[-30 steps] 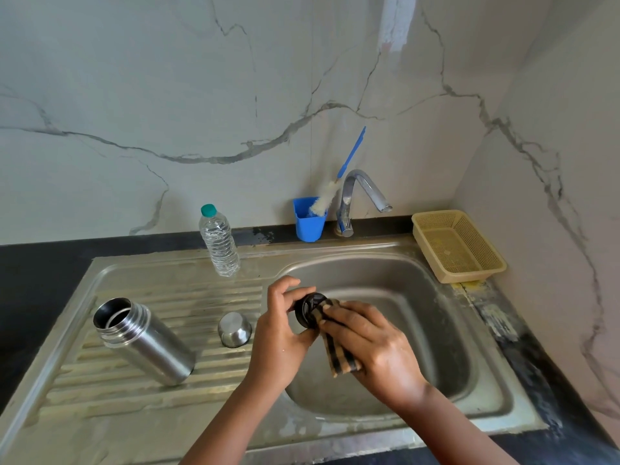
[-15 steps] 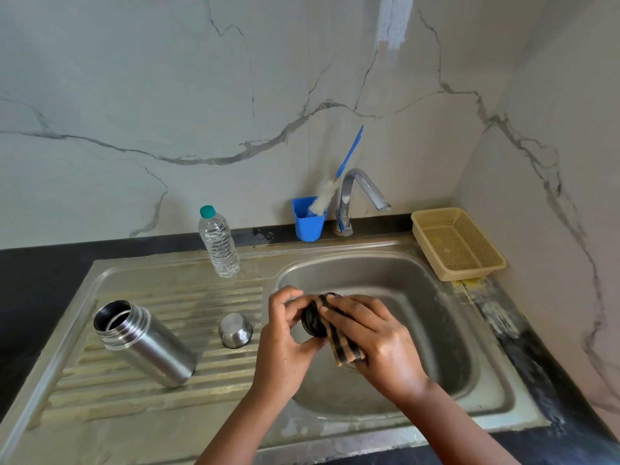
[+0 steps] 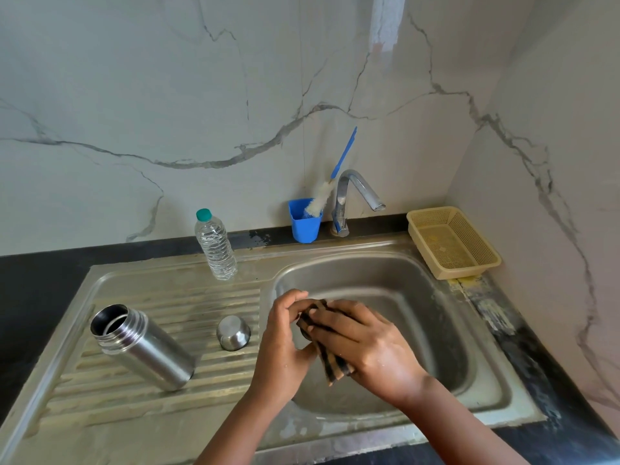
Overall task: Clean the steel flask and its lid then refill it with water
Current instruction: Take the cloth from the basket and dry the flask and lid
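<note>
The open steel flask (image 3: 142,347) lies on its side on the ribbed drainboard (image 3: 100,380), mouth toward the back left. A small steel cup-shaped cap (image 3: 233,332) sits upside down to its right. Over the basin's left edge, my left hand (image 3: 285,344) grips the black inner lid (image 3: 306,331), which is almost fully hidden. My right hand (image 3: 365,347) presses a dark striped scrub cloth (image 3: 330,359) around that lid. A plastic water bottle (image 3: 216,246) with a green cap stands at the back of the drainboard.
The steel sink basin (image 3: 419,313) lies under my hands. A tap (image 3: 352,199) stands behind it, beside a blue cup (image 3: 303,224) holding a bottle brush (image 3: 327,189). A yellow plastic basket (image 3: 453,241) sits at the back right, by the wall.
My right hand has wrapped the striped cloth further over the black lid, which was plainly visible before and is now nearly covered. Both hands have shifted slightly right.
</note>
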`<state>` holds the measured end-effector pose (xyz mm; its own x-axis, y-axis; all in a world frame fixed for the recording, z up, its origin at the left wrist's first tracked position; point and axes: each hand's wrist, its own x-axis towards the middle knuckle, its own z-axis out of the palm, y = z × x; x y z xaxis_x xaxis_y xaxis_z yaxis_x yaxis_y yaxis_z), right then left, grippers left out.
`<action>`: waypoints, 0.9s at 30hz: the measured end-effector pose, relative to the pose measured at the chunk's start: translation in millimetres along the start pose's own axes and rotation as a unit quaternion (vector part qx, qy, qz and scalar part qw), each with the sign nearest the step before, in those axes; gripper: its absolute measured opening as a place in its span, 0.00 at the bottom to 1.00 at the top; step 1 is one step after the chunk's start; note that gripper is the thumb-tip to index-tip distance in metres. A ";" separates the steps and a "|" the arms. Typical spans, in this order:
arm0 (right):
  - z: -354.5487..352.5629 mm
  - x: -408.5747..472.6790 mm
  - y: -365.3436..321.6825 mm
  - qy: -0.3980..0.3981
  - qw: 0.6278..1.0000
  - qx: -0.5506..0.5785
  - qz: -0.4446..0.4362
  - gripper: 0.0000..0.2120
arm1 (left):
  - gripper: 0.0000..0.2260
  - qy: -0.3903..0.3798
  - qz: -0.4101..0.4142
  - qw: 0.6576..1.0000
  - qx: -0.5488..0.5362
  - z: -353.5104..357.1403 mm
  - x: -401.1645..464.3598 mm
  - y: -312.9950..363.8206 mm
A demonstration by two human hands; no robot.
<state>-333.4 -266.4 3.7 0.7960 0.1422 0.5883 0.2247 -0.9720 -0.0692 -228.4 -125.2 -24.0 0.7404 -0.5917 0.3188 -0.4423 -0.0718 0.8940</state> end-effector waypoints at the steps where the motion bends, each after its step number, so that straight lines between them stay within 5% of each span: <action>1: 0.0 -0.7 1.6 0.010 1.000 0.005 0.012 0.14 | 0.45 0.000 0.003 1.000 -0.003 -0.5 -0.9 0.6; 8: 8.1 -5.2 -6.3 0.081 0.967 0.136 0.202 0.25 | 0.44 0.015 0.030 0.999 -0.014 2.1 -4.8 -3.2; 12: 9.9 1.1 -8.7 0.159 0.833 0.328 0.417 0.28 | 0.38 -0.004 0.054 0.998 -0.024 -1.8 -5.9 -2.7; 14: 7.8 4.1 -4.0 0.154 0.791 0.392 0.444 0.29 | 0.34 -0.010 0.030 0.997 -0.064 -2.2 -4.7 -2.0; 19: 0.8 11.9 1.7 0.080 0.804 0.457 0.372 0.18 | 0.29 0.017 -0.084 0.969 -0.232 -1.1 0.0 -0.2; 25: 7.5 9.5 -9.7 0.101 0.859 0.395 0.309 0.25 | 0.26 0.082 -0.171 0.927 -0.324 5.8 3.7 2.8; 27: 6.1 8.1 -6.8 0.099 0.841 0.431 0.313 0.22 | 0.27 0.091 -0.195 0.910 -0.354 4.2 3.6 -1.5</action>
<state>-325.1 -257.5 4.0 0.8205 -0.4627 0.3357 0.1879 -0.3364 -0.9228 -227.2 -130.6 -25.5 0.8711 -0.4850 -0.0773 0.2615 0.3249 0.9089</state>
